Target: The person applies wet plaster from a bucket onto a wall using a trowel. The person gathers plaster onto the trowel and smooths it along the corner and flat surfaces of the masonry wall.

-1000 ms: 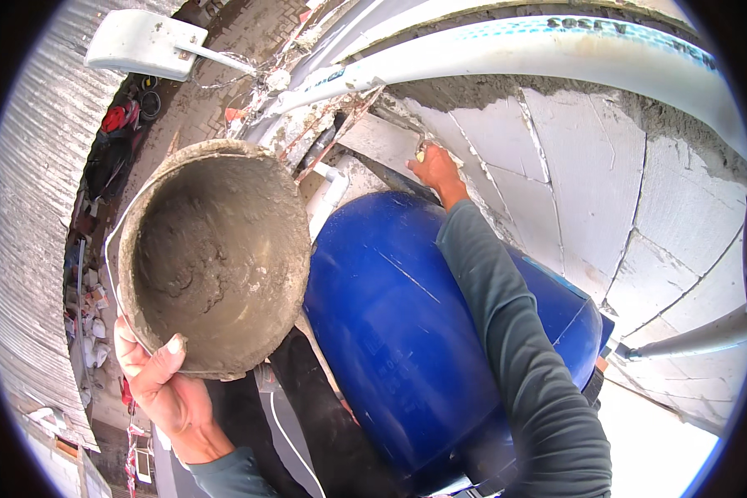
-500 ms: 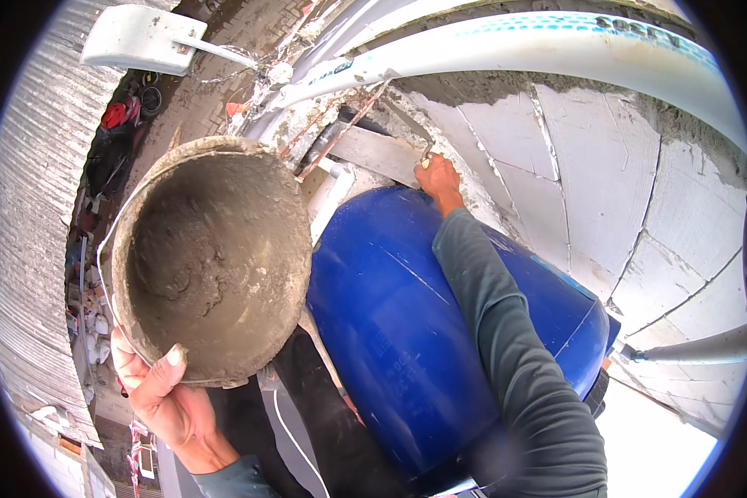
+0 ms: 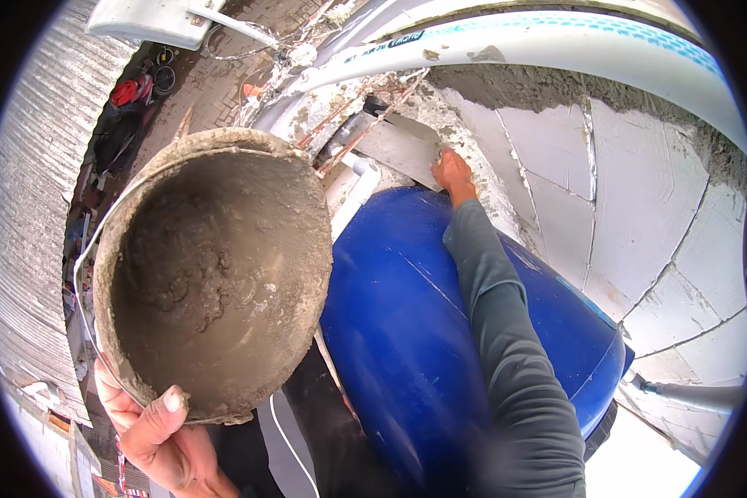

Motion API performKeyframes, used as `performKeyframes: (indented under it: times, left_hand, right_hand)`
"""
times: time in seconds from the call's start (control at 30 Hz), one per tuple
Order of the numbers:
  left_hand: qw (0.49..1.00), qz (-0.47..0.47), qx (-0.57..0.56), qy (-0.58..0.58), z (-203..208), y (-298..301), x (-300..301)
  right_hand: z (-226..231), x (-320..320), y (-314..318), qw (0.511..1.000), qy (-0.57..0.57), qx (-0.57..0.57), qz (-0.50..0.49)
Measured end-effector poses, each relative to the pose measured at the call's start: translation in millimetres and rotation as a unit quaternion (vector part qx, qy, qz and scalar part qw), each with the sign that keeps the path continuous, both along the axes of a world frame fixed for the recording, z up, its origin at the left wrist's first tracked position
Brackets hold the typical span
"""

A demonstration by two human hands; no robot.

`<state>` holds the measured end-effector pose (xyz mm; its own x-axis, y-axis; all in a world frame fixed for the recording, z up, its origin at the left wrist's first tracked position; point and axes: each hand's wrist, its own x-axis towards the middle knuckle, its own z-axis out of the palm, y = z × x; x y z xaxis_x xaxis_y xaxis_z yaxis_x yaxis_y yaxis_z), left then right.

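My left hand (image 3: 162, 436) is closed on the lower rim of a mortar-caked bucket (image 3: 318, 220), thumb over the edge. The bucket is tilted so its mouth faces me, and wet grey mortar (image 3: 212, 282) coats its inside. Beyond a blue plastic drum (image 3: 398, 324), my right hand (image 3: 455, 174) is closed round the handle of a trowel (image 3: 417, 128). The trowel's blade points away to the left, beside the rough foot of the block wall and over a flat grey board (image 3: 390, 149). My fingers hide most of the handle.
A thick white pipe (image 3: 515, 50) crosses above the block wall (image 3: 639, 191). Thin rusty rods (image 3: 386, 116) and a white pipe elbow (image 3: 363, 178) stick out between bucket and wall. On the left is a corrugated roof (image 3: 41, 207), with ground far below beside it.
The bucket and my left hand have come closer and a little lower. My right hand with the trowel sits slightly further right in view, and the whole view has shifted.
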<state>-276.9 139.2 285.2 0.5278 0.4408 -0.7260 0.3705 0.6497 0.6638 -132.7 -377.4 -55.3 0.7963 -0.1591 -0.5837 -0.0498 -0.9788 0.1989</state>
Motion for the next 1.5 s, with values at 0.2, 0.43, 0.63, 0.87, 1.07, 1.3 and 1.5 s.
performKeyframes:
  times: [0.2, 0.43, 0.63, 0.87, 1.07, 1.3, 1.5]
  left_hand:
    - [1.0, 0.007, 0.006, 0.004, 2.3, 5.1, -9.5]
    - [0.997, -0.038, -0.034, -0.066, -8.9, 4.2, -2.4]
    - [0.996, -0.034, -0.032, -0.072, -10.1, 1.6, 5.2]
    - [0.997, -0.04, -0.014, -0.064, -14.6, -0.1, 5.7]
    - [0.997, -0.034, -0.021, -0.063, -13.0, -2.9, 1.6]
    - [0.998, -0.025, -0.024, -0.046, -8.9, -0.6, 1.1]
    - [0.997, -0.029, -0.027, -0.059, -13.1, -3.9, 1.7]
  right_hand:
    - [-5.1, 11.7, 12.8, 0.996, 0.028, -0.071, 0.052]
    - [58.6, 23.6, -0.2, 0.993, 0.007, -0.062, 0.097]
    - [140.9, 19.4, -21.1, 0.994, -0.068, -0.058, 0.06]
    - [164.7, -3.3, -27.7, 0.98, -0.162, -0.084, 0.08]
    - [113.4, -15.5, -0.7, 0.981, -0.165, -0.083, 0.063]
    - [104.3, -1.7, -9.9, 0.975, -0.215, -0.063, 0.016]
    - [111.6, -6.6, 1.5, 0.979, -0.197, -0.062, -0.004]
